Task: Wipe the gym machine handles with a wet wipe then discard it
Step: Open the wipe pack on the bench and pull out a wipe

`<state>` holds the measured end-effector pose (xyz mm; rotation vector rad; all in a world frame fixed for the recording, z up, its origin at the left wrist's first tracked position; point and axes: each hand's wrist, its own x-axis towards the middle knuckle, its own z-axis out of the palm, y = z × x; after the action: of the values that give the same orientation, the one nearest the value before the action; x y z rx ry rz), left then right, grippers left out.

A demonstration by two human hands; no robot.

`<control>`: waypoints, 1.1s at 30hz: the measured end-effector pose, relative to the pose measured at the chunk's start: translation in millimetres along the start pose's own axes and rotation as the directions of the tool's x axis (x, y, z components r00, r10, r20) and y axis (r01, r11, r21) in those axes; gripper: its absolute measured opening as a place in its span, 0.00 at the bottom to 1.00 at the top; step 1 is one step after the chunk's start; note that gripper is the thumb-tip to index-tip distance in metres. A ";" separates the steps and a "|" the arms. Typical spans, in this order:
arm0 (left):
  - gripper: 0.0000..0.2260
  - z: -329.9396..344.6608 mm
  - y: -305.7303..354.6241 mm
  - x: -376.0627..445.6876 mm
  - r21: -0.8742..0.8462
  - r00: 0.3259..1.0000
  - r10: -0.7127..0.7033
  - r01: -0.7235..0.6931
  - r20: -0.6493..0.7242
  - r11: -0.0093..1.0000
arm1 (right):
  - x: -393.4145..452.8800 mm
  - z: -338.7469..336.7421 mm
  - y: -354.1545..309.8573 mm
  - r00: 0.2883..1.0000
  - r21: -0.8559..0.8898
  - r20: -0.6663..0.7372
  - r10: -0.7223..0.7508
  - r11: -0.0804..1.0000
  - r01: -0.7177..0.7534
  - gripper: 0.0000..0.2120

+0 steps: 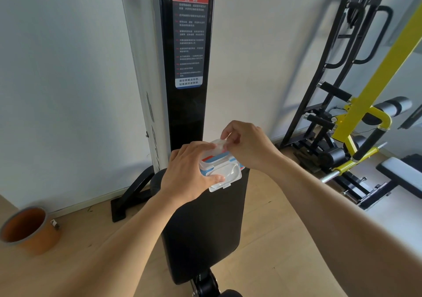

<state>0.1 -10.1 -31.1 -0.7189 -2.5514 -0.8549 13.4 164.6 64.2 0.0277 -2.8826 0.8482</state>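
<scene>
Right now the left hand is gripping a wipes pack above the black bench pad, its lid flipped open, while the right hand is pinching a wet wipe at the opening. An orange bin is sitting on the floor at left.

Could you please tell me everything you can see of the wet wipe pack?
The wipe pack is a small soft packet, white with blue and red bands and a clear plastic flip lid hanging open at its lower edge. The left hand grips it above the black bench, while the right hand pinches something pale at its top, probably a wipe.
</scene>
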 end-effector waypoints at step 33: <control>0.34 -1.5 3.7 -1.8 0.012 0.999 -0.046 0.046 -0.028 0.999 | -4.2 -7.8 -28.4 0.931 0.382 -0.356 -0.076 0.898 0.219 0.08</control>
<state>3.9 -9.1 -29.1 -0.6429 -2.5555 -0.8566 20.1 144.9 85.4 0.1350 -2.3086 1.2813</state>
